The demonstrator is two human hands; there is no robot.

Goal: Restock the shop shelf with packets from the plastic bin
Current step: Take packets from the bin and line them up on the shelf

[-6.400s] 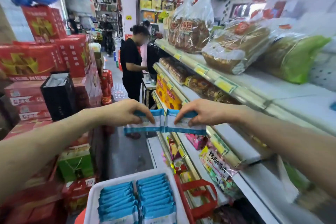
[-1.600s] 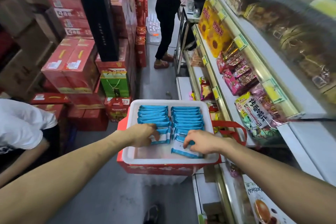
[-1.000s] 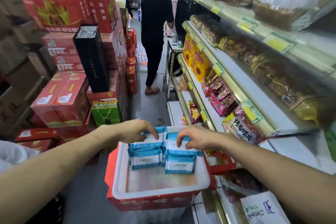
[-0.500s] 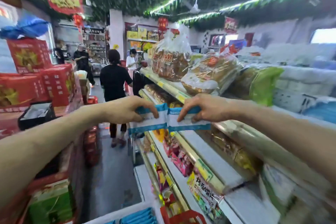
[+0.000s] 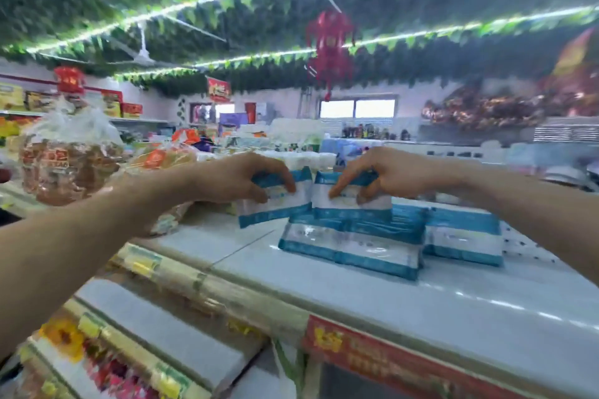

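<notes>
- Packets — two blue-and-white bundles, the left bundle [image 5: 272, 204] and the right bundle [image 5: 353, 204], are held upright side by side in the air, with inner edges almost touching, above the top shelf [image 5: 421, 308].
- The left hand [image 5: 240, 176] pinches the left bundle from above, fingers curled over its top edge. The right hand [image 5: 385, 172] pinches the right bundle the same way.
- Key relation: the shelved stack [image 5: 350, 246] lies directly below the right bundle. The packets' long axis runs left–right, roughly along the shelf front. The right hand is nearer the stack; the left bundle hangs over bare shelf just left of it.
- A second stack [image 5: 463, 236] sits just right of the first. Whether they touch, I cannot tell.
- Judgement: a short drop comes next, right bundle onto or against the stack, left bundle beside it.
- In the way: bagged bread [image 5: 68, 159] on the same shelf, beyond the left forearm and well apart from the landing spot. Nothing shows between the bundles and the shelf.
- The bin is not in view, and the frame is motion-blurred.
</notes>
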